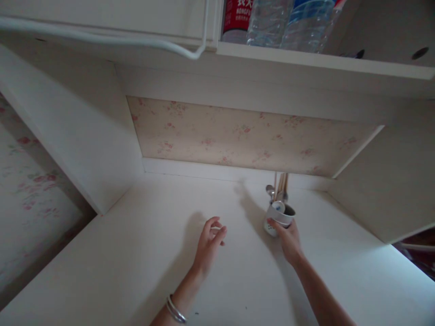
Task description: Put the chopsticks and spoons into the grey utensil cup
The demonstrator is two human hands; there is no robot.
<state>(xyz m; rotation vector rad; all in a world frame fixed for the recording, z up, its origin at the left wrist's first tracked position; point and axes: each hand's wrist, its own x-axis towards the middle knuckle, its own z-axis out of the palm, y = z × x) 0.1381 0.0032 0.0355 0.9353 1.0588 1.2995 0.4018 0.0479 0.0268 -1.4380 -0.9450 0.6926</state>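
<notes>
My right hand [289, 235] is wrapped around a pale utensil holder [271, 226] with small holes in its side. Chopsticks [281, 184] and metal spoons [270, 189] stick up out of it, and a white round piece with a blue mark [278, 207] shows at its mouth. Whether the holder rests on the white surface or hangs just above it, I cannot tell. My left hand [210, 242] hovers over the surface to the left of the holder, fingers loosely curved and apart, with nothing in them. Two silver-coloured bangles [176, 311] circle the left wrist.
White side panels [84, 136] bound the white tabletop [163, 217] left and right. Overhead, a cabinet shelf [306, 55] carries plastic bottles [272, 22]. A white cable [136, 41] droops beneath the cabinet. Floral wallpaper [220, 136] covers the back.
</notes>
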